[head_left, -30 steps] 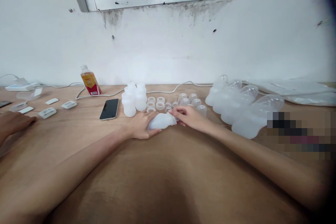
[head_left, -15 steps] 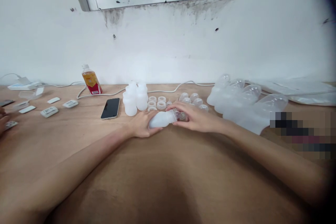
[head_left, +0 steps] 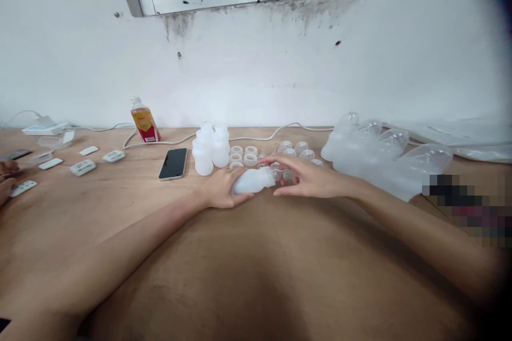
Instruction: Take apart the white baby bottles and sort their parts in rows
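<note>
My left hand [head_left: 222, 189] is wrapped round a translucent white bottle [head_left: 248, 181], which lies tilted with its neck to the right. Beside the neck, my right hand [head_left: 310, 177] has thumb and fingers apart, near a clear dome-shaped piece at the bottle's top. Behind the bottle are several clear rings [head_left: 250, 159] in rows. Several clear domed caps [head_left: 301, 147] stand partly behind my right hand. A group of white bottles [head_left: 204, 161] stands upright to the left of the rings.
A phone [head_left: 173, 164] and a drink bottle [head_left: 145, 123] are at the left. Farther left lie small white devices [head_left: 83, 167] near another person's hand [head_left: 7, 181]. Large bottles with clear tops [head_left: 426, 162] stand at the right. A white cable [head_left: 280, 129] runs along the wall.
The fingers of my right hand have spread and moved off the bottle's neck. The whole view has shifted slightly; my left hand keeps its hold on the bottle.
</note>
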Available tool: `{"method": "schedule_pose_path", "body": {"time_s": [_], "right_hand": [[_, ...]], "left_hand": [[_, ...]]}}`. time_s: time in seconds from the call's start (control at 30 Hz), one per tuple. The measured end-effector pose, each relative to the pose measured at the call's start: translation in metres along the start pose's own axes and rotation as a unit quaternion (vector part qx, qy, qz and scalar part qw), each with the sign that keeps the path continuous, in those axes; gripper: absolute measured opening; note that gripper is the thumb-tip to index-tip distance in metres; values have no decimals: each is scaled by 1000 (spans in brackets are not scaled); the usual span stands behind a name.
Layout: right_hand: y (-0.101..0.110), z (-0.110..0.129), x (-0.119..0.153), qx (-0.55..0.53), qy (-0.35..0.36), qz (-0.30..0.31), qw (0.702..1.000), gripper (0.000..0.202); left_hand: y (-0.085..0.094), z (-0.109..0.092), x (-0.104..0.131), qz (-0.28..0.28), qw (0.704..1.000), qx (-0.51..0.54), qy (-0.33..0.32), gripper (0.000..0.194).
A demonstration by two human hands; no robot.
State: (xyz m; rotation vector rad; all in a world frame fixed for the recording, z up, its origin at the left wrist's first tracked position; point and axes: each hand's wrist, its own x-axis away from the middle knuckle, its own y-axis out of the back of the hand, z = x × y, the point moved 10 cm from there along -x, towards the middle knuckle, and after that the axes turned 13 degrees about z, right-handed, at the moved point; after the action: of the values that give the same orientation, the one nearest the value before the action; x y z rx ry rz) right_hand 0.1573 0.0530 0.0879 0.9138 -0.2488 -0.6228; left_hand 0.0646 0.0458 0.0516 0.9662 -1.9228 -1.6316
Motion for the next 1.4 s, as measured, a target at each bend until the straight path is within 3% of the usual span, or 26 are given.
{"method": "schedule_pose_path", "body": {"time_s": [0.07, 0.2, 0.33, 0.43, 0.57, 0.67, 0.77, 0.9, 0.97, 1.03, 1.1, 1.2, 1.3, 1.4], "right_hand": [[1, 6, 0, 18, 17, -2, 1000, 46], [-6, -11, -4, 35, -58, 0, 998, 32], [-25, -32, -5, -1, -138, 70, 988, 53], [-13, -25, -4, 27, -108, 22, 994, 38], [-5, -2, -2, 56, -14, -22, 998, 51], [-9, -6, -3, 60, -40, -38, 997, 38], [-25, -25, -4, -30, -113, -17, 993, 39], [-56, -50, 0, -222, -208, 38, 952, 54], [-61, -50, 2, -235, -221, 56, 945, 57], [-49, -42, 1, -149, -201, 36, 967, 57], [-27, -22, -1, 15, -141, -32, 989, 50], [-15, 7, 0, 224, -80, -101, 966, 33], [-19, 4, 1, 299, -137, -113, 938, 32], [-22, -5, 3, 269, -187, -110, 938, 37]], "left_hand": [[1, 0, 0, -1, 1000, 13, -4, 51], [2, -4, 1, 10, 1000, 11, -6, 50], [1, -8, 1, 16, 1000, -13, -16, 50], [1, -5, 0, 8, 1000, -2, -6, 50], [2, -1, 0, 1, 1000, 13, 0, 52], [2, -6, 1, 9, 1000, -3, -9, 50], [1, -12, 1, 10, 998, -53, -25, 48], [-3, -21, 2, 9, 990, -126, -60, 46], [-5, -21, 1, 14, 989, -132, -62, 45], [-5, -18, 0, 18, 991, -118, -55, 46], [-4, -15, -2, 24, 995, -86, -46, 49], [-3, -12, -3, 31, 998, -50, -37, 50], [-3, -18, -2, 21, 996, -74, -41, 49], [-4, -31, 1, -1, 990, -127, -64, 44]]}}
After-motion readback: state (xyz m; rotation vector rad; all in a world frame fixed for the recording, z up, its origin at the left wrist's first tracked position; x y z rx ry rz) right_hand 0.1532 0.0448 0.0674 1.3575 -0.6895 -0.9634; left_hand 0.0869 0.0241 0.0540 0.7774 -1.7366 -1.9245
